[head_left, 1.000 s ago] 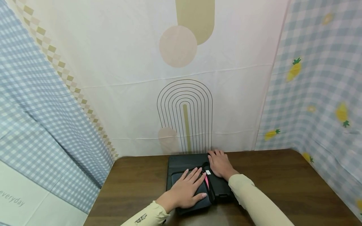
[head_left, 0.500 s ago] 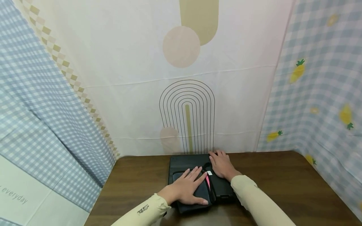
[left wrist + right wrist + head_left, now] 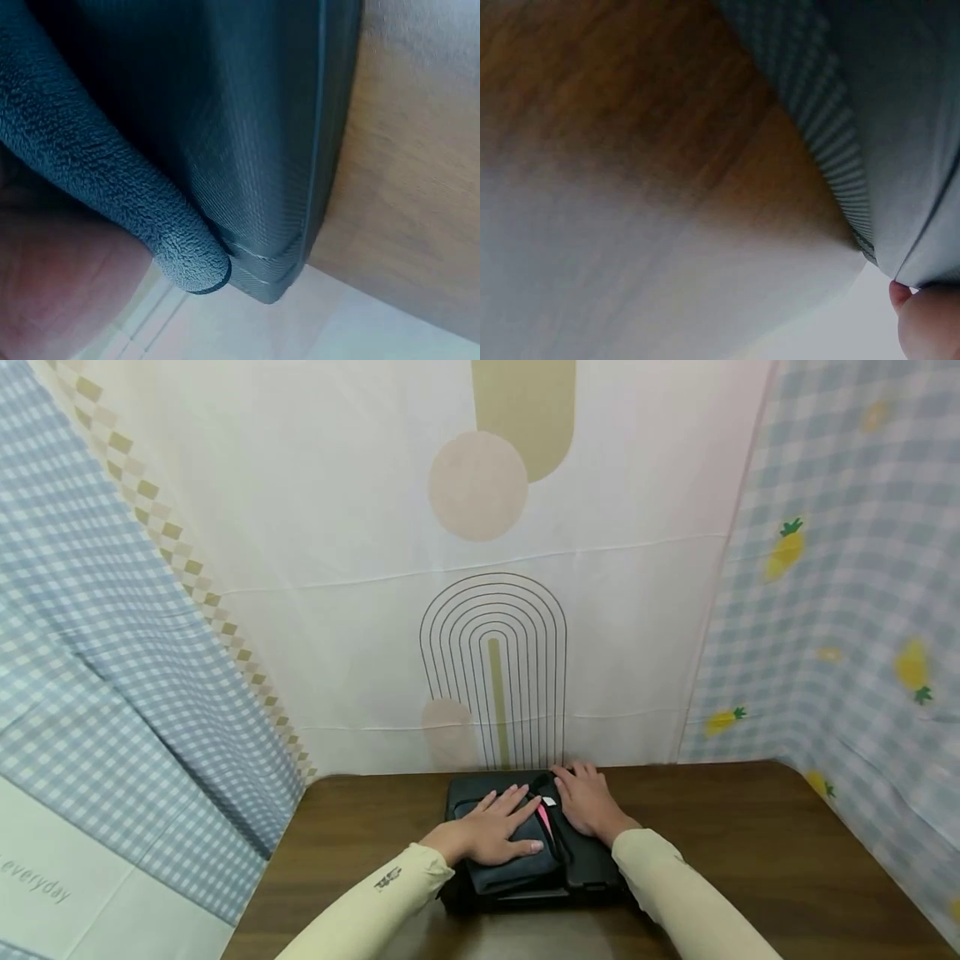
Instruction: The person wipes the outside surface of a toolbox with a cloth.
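A black case [image 3: 594, 858] with a ridged side lies on the wooden table against the back curtain. On its left part sits a folded dark blue-grey fuzzy cloth [image 3: 501, 878] with a black band, a pink strip and a small white tag. My left hand [image 3: 491, 828] presses on this cloth, fingers straight and spread. Close up in the left wrist view, the cloth's rounded fuzzy edge [image 3: 112, 180] rests over the case. My right hand [image 3: 588, 797] rests on the case's far right part, its fingertips at the back edge. In the right wrist view a fingertip [image 3: 900, 294] touches the case's end.
Brown wooden table top [image 3: 720, 835] extends to both sides of the case. A white patterned curtain [image 3: 360, 652] hangs directly behind the table. Blue checked cloths hang at the left [image 3: 135, 610] and right [image 3: 847, 610].
My left hand and the cloth have shifted away from me, toward the back, exposing the case's front edge. My right hand stays at the far edge of the case.
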